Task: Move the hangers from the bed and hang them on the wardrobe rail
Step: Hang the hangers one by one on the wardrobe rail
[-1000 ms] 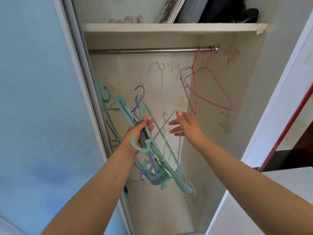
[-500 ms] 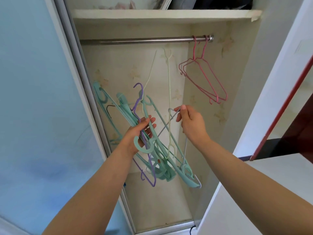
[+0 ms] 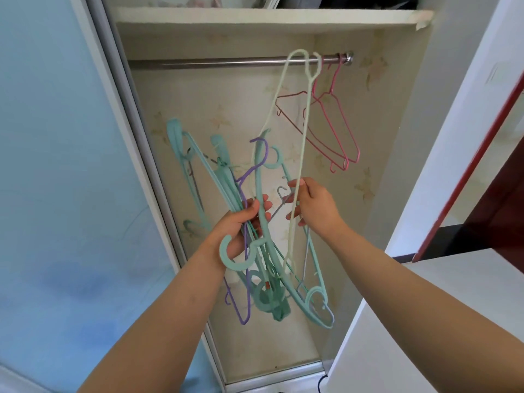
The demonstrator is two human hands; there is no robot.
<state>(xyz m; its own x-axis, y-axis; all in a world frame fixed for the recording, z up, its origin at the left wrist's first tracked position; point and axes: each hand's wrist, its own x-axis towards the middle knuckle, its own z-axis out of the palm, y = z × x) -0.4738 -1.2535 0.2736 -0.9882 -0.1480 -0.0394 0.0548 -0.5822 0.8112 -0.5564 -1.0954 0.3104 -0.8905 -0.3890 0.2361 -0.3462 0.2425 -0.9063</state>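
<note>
Hangers (image 3: 255, 251), teal and purple, hang bunched in the left hand (image 3: 241, 222), fingers curled round them. The right hand (image 3: 314, 205) pinches a pale hanger (image 3: 300, 154) reaching up to the rail (image 3: 212, 63), beside two pink hangers (image 3: 334, 131) hooked there.

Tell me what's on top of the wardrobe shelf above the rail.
On the shelf only the bottom edges of things show: something pale pinkish on the left, a framed edge in the middle, dark fabric on the right. The picture's top edge cuts off the rest, so they cannot be identified.

Bright, even daylight; soft shadows; wide-angle bending at edges; slight overall softness.
</note>
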